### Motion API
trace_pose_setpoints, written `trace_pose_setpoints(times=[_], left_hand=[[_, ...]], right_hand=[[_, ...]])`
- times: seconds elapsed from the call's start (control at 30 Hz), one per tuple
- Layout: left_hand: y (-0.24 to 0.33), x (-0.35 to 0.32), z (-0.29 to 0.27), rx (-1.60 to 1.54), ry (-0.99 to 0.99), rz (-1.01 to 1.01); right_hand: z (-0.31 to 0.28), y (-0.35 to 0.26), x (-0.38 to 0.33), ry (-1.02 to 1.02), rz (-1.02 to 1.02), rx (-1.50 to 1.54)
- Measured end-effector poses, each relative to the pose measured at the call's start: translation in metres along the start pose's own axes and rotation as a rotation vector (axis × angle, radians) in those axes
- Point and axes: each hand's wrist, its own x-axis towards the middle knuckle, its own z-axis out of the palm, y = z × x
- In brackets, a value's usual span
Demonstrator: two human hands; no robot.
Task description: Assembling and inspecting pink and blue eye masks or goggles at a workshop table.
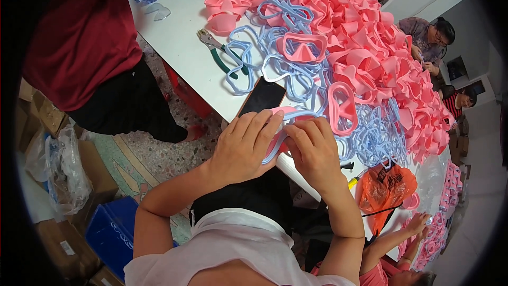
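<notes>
My left hand (pixel 245 145) and my right hand (pixel 313 150) are pressed together at the table's near edge. Between them they grip a pink rubber mask skirt (pixel 282 111) with a pale blue frame (pixel 274 150) being held against it. Most of the mask is hidden under my fingers. A black phone (pixel 263 96) lies on the white table (pixel 182 37) just beyond my left hand. Loose pale blue frames (pixel 286 71) and one pink mask (pixel 302 46) lie a little farther away.
A large heap of pink mask skirts (pixel 370 47) covers the table's far side. Green-handled pliers (pixel 219 53) lie left of the frames. A person in a red shirt (pixel 84 32) stands at left. Other workers (pixel 431 37) sit at right. An orange bag (pixel 386 188), blue crate (pixel 114 230) and cardboard boxes (pixel 45 114) sit nearby.
</notes>
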Motion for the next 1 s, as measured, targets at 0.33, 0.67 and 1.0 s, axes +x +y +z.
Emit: trace_pose_setpoints(times=[0.33,0.67,1.0], left_hand=[[-0.002,-0.001,0.005,0.026,-0.001,0.04],[-0.011,-0.009,0.014,0.002,0.164,0.12],[-0.009,-0.007,0.011,-0.021,0.086,0.136]], right_hand=[[-0.007,0.001,0.002,-0.037,0.114,0.129],[-0.012,-0.002,0.005,0.0,0.027,-0.064],[-0.009,0.004,-0.004,-0.093,-0.149,-0.208]])
